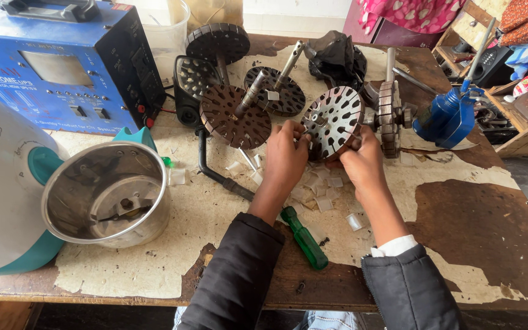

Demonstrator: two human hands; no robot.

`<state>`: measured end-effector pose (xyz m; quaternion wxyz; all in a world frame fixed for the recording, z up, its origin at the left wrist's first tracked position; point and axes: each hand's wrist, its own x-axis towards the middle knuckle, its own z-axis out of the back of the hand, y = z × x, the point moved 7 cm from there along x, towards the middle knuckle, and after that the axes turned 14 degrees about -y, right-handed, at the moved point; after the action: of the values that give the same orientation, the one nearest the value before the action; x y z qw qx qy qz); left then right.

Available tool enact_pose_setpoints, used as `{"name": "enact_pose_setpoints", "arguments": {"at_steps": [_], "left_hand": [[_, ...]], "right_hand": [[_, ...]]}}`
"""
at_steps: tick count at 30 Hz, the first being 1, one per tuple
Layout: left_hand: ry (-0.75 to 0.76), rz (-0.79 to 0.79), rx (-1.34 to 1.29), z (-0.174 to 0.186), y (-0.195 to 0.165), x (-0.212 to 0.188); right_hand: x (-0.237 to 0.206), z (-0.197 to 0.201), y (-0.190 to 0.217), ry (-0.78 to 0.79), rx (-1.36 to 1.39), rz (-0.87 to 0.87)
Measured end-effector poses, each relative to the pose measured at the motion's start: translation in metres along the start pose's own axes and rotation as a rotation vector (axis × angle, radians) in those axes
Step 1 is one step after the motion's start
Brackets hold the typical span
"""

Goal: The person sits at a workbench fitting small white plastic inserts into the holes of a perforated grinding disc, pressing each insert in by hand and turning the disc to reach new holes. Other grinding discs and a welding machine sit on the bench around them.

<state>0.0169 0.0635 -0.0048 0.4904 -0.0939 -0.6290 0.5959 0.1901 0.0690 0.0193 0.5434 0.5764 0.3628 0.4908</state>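
My left hand and my right hand both grip a round slotted metal rotor disc that stands tilted on edge at the middle of the worn wooden table. The left fingers pinch its hub and left rim; the right hand holds its lower right rim. Small white paper slips lie scattered under the hands. A green-handled screwdriver lies between my forearms.
Other slotted rotors with shafts lie behind, beside a blue vise at right. A steel mixer jar lies on its side at left, against a white and teal appliance. A blue electrical unit stands back left.
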Motion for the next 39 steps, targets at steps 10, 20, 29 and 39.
{"name": "enact_pose_setpoints", "arguments": {"at_steps": [10,20,29,39], "left_hand": [[0.032,0.056,0.058,0.011,-0.011,0.004],[0.115,0.128,-0.034,0.006,-0.013,0.004],[0.116,-0.027,-0.345,-0.001,-0.022,0.003],[0.231,0.132,-0.618,-0.023,0.001,-0.005]], "right_hand": [[0.003,-0.001,-0.008,0.086,-0.004,-0.09],[0.003,0.003,-0.006,0.082,0.207,-0.159],[0.003,0.005,-0.005,0.073,0.37,-0.169],[0.002,-0.003,-0.009,0.152,0.409,-0.05]]}}
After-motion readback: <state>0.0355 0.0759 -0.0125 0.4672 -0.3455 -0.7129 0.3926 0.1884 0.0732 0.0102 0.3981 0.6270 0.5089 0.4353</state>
